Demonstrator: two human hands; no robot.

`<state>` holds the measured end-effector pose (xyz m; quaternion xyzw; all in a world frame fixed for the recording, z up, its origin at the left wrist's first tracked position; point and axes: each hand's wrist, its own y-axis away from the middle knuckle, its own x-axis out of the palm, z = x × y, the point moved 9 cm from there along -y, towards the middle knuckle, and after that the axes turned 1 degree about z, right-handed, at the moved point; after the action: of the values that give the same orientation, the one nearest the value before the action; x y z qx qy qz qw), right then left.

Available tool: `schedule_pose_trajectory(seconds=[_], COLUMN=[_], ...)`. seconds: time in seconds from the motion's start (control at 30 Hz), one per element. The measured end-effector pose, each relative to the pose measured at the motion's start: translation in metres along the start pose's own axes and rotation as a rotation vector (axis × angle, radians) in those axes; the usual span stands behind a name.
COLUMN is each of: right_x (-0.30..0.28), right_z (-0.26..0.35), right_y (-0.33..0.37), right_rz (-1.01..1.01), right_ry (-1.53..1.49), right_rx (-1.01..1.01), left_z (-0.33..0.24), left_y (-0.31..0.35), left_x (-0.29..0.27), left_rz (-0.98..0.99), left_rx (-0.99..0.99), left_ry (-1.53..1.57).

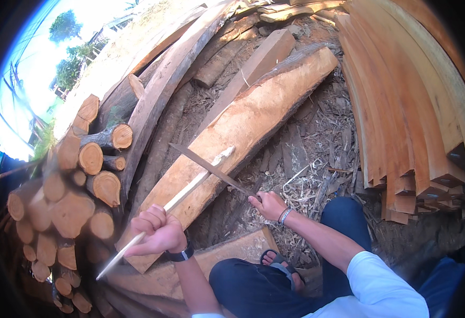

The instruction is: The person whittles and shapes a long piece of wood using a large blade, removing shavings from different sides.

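Observation:
My left hand is closed round a long, pale, peeled wooden stick. One end of the stick sticks out below the fist, tapering at the lower left. Its frayed far end lies over a thick, flat-faced log. In my right hand is the handle of a machete, gripped with the fingers wrapped round it. The long dark blade slants up and left, crossing over the stick near its frayed end. Whether the edge touches the wood, I cannot tell.
Cut round logs are piled at left. Sawn beams are stacked at right, and a long plank lies farther back. Wood shavings litter the ground. Close to my sandaled foot lies another slab.

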<state>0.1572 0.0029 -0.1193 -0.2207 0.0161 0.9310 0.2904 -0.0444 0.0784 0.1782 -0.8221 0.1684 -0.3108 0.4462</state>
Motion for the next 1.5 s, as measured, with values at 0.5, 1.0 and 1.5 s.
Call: schedule_pose_trajectory(seconds=[0.5,1.0,1.5], right_x=[0.008,0.021,-0.009], right_z=[-0.029,-0.026,0.044], right_y=[-0.004,-0.015,0.0], right_rz=[-0.015,-0.056,0.015], right_ry=[-0.007,-0.097,-0.183], right_rx=[0.168,0.079,-0.211], left_z=[0.0,0.003,0.004], left_y=[-0.004,0.002,-0.007], left_x=[0.0,0.026,0.025], left_rz=[-0.015,0.183,0.131], left_rx=[0.015,-0.004,0.042], left_ry=[-0.019,0.079,0.015])
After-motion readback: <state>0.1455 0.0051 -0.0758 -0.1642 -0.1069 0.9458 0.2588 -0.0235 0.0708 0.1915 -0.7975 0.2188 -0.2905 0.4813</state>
